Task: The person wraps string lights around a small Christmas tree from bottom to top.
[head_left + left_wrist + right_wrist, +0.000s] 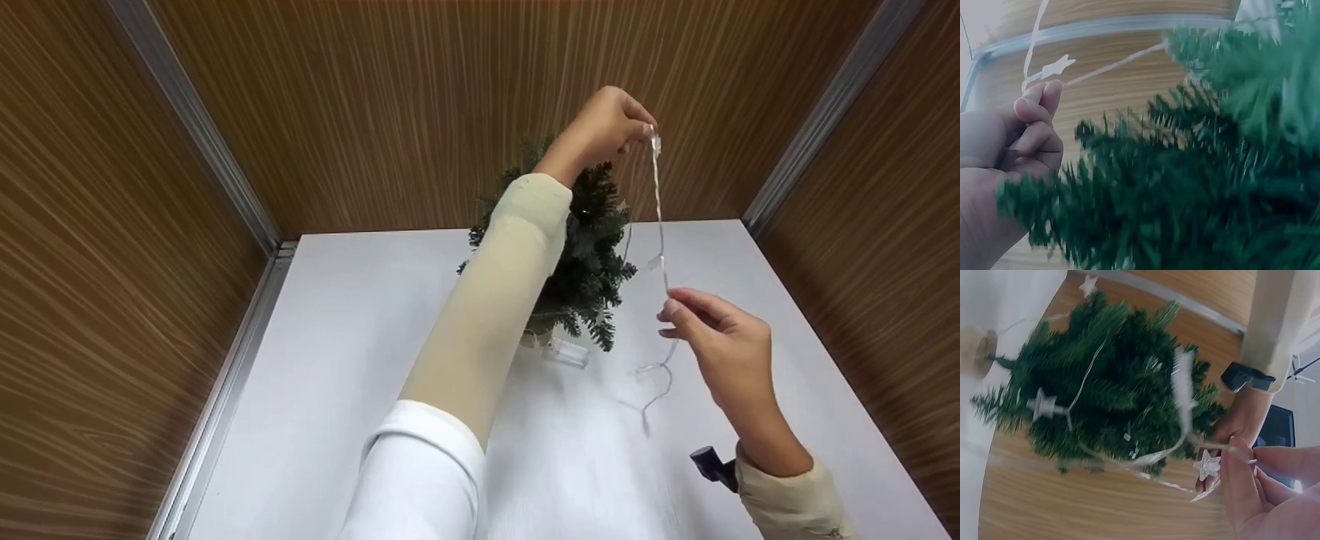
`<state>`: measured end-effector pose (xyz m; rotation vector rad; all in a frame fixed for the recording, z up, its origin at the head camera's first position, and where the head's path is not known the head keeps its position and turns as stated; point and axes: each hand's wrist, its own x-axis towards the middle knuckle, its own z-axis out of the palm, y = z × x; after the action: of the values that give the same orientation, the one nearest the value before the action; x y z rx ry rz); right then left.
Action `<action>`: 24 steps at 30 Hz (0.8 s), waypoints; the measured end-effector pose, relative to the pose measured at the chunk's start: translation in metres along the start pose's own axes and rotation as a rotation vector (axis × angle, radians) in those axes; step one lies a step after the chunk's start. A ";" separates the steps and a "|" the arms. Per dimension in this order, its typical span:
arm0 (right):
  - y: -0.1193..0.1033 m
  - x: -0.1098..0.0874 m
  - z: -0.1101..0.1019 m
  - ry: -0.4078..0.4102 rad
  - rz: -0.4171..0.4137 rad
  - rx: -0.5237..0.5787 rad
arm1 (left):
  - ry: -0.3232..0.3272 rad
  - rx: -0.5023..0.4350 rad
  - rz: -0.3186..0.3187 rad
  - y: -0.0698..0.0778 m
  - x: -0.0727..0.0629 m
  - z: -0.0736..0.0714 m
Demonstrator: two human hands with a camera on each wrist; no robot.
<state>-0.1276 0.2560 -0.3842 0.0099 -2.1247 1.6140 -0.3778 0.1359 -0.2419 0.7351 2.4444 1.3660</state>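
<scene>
A small artificial Christmas tree stands on the white table, partly behind my left arm. Reaching across its top, my left hand pinches a string of star lights between thumb and fingertips, to the right of the tree. Lower down the same string, my right hand pinches it, and the loose end dangles below toward the table. In the right wrist view, a clear star sits at the right fingertips, and another star hangs in front of the branches. The left wrist view has a star just beyond the left fingertips.
A clear plastic box lies at the tree's base. Wood-grain panels enclose the white table at the back and both sides. A black wrist mount sticks out from my right sleeve.
</scene>
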 end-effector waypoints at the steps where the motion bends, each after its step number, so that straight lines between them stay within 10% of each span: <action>1: -0.002 0.000 0.002 -0.015 0.012 0.008 | 0.002 0.002 0.000 -0.002 0.000 -0.004; 24: -0.059 0.035 0.048 -0.069 -0.036 0.300 | 0.132 0.157 -0.083 -0.029 -0.010 -0.048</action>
<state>-0.1595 0.2031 -0.3274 0.2016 -1.8997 1.9199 -0.3993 0.0838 -0.2411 0.5866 2.6772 1.2393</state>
